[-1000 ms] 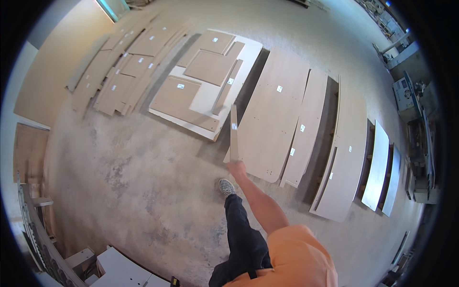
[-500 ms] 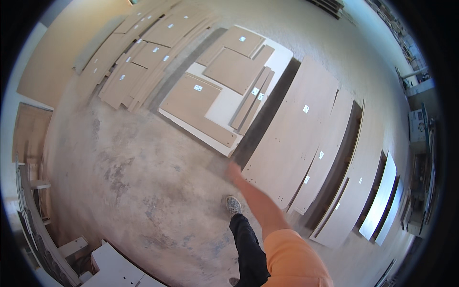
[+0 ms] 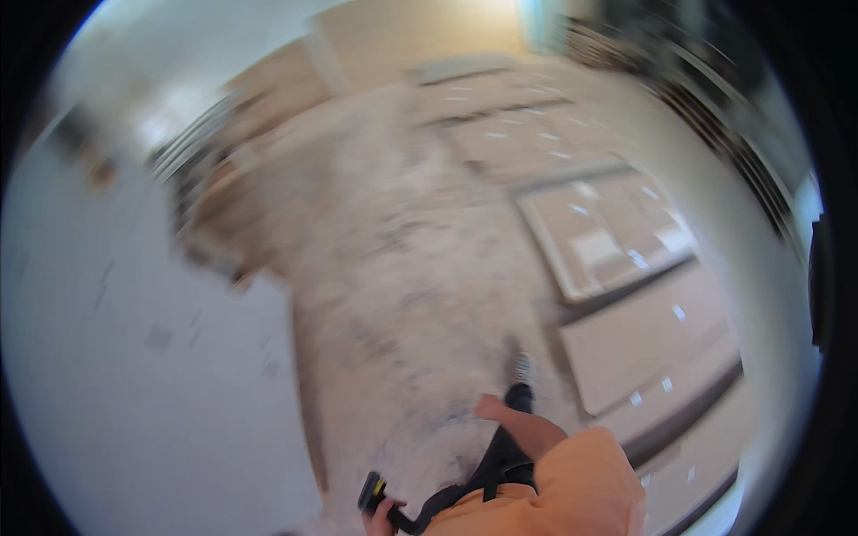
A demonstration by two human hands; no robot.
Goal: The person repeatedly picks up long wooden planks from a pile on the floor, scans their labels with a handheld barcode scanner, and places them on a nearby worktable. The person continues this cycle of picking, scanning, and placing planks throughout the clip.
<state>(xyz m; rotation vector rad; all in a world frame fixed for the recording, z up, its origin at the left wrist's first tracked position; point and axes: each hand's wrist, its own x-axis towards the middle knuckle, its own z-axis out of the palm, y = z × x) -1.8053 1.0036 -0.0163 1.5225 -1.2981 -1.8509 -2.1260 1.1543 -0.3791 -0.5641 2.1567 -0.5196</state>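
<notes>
At the lower edge, my left hand (image 3: 381, 520) is closed around a black handheld scanner (image 3: 371, 492) with a yellow patch; its head sticks up above the fingers. My right hand (image 3: 489, 407) hangs in front of my body over the floor, its fingers curled in, slightly blurred, with nothing visible in it. To the right of that hand, apart from it, lie light brown flat panels (image 3: 639, 339) with small white labels. Beyond them, smaller brown pieces rest on a white-edged board (image 3: 565, 284).
A large pale table or board (image 3: 179, 384) fills the left side. More labelled panels (image 3: 509, 143) lie farther back, with tall brown boards (image 3: 411, 45) against the wall. Racks of stacked material (image 3: 728, 152) line the far right. Bare stained concrete floor (image 3: 402, 259) runs between; my shoe (image 3: 523, 367) is on it.
My view has swung left, so the panels sit farther right and the pale surface fills the left. My right hand has drawn back toward my body. My left hand with the scanner has come into view.
</notes>
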